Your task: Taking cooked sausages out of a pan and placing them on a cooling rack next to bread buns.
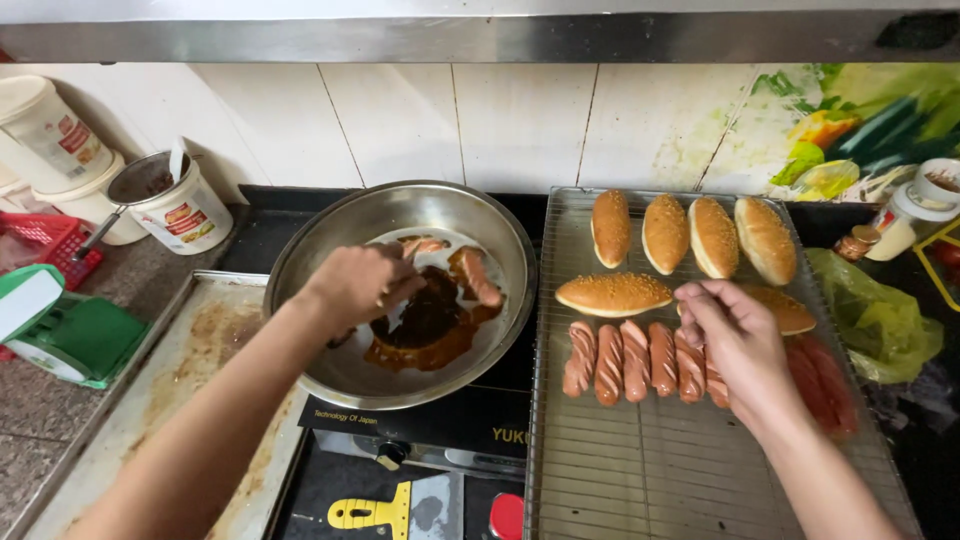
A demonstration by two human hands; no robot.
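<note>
My left hand (pixel 358 285) reaches into a round steel pan (pixel 330 372), fingers curled over dark brown sauce (pixel 430 325). Two sausages (pixel 478 275) lie in the sauce at the far side of the pan. Whether the left hand grips anything is hidden by its back. My right hand (pixel 735 335) hovers over a row of scored sausages (pixel 620 362) on a wire rack (pixel 640 470). Its fingers are loosely bent, with the tips next to a sesame bun (pixel 613 294). Nothing shows between them.
Several more sesame buns (pixel 688 233) line the rack's far edge, and redder sausages (pixel 825 385) lie at its right. A stained metal tray (pixel 190 360) sits on the left. White tubs (pixel 190 215), a strainer, a red basket (pixel 45 240), a green bag (pixel 880 325) and a yellow scraper (pixel 370 512) stand around.
</note>
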